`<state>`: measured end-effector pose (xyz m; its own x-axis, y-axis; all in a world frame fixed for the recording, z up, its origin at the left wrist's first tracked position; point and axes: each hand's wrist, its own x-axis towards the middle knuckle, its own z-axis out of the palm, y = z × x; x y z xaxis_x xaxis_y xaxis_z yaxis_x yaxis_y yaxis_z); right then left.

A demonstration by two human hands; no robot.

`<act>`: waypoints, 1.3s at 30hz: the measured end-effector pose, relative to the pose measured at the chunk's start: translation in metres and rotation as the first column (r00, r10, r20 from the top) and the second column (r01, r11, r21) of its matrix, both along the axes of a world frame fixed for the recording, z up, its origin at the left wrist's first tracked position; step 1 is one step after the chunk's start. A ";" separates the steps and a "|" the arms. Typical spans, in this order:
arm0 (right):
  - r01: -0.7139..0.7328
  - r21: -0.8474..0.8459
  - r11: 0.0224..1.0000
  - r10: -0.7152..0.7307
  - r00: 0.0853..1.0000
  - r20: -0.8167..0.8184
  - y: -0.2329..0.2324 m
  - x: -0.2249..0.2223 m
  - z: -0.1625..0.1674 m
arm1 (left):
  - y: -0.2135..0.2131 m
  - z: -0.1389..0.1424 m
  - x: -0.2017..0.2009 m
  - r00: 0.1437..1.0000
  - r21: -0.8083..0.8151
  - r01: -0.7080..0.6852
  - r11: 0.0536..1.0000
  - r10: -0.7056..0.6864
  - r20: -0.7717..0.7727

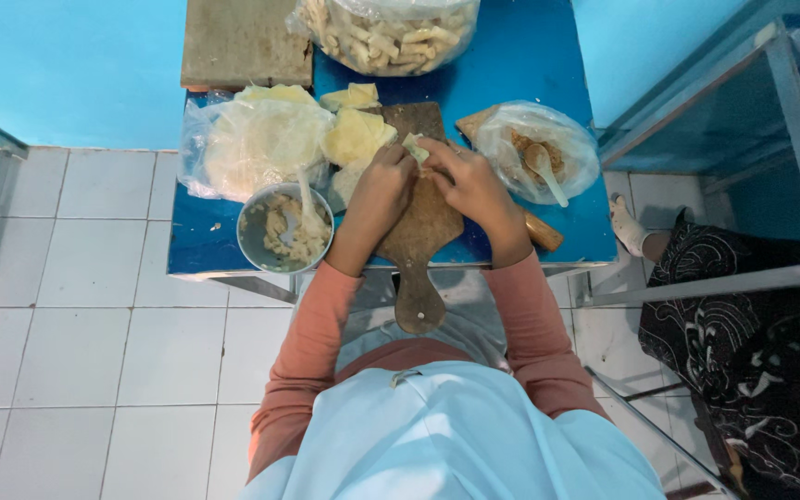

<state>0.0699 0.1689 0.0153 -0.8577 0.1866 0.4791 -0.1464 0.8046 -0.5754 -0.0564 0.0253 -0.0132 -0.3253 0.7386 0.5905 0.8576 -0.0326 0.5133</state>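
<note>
Both your hands meet over the wooden cutting board, near the middle of the small blue table. Your left hand and your right hand are drawn together, fingers pinched around one pale wrapper piece that sits between the fingertips at the board's 12 o'clock end. The wrapper looks partly folded; how much of it is closed cannot be told from here.

The board's handle points toward you at 6 o'clock and hangs past the table edge.

From your hands, at about 10 o'clock, a stack of pale yellow wrapper sheets lies partly on the board, touching a clear plastic bag of more sheets further out at 9 o'clock. At 8 o'clock stands a round metal bowl of lumpy filling with a spoon in it. At 2 o'clock a plastic bag of brown crumbs lies open with a pale spoon resting inside. At 12 o'clock, at the far table edge, sits a clear bag of finished rolls.

At 4 o'clock, off the table, another person's foot rests on the tiled floor.
</note>
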 end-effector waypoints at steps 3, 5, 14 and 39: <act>0.018 0.047 0.999 -0.018 1.000 -0.012 -0.001 0.001 0.002 | 0.004 0.001 -0.001 0.998 0.049 -0.029 0.998 0.027 0.049; 0.003 0.038 0.999 -0.002 1.000 -0.021 -0.002 0.001 0.003 | 0.006 0.001 -0.003 0.994 0.085 -0.022 0.996 0.013 0.105; 0.053 0.032 0.998 -0.054 0.998 0.023 0.000 -0.011 0.000 | 0.014 0.008 -0.005 0.987 0.114 -0.065 0.991 0.047 0.154; 0.014 -0.139 0.990 -0.008 0.999 0.044 0.010 -0.025 0.000 | 0.010 0.017 -0.002 0.993 0.113 -0.045 0.993 0.032 0.116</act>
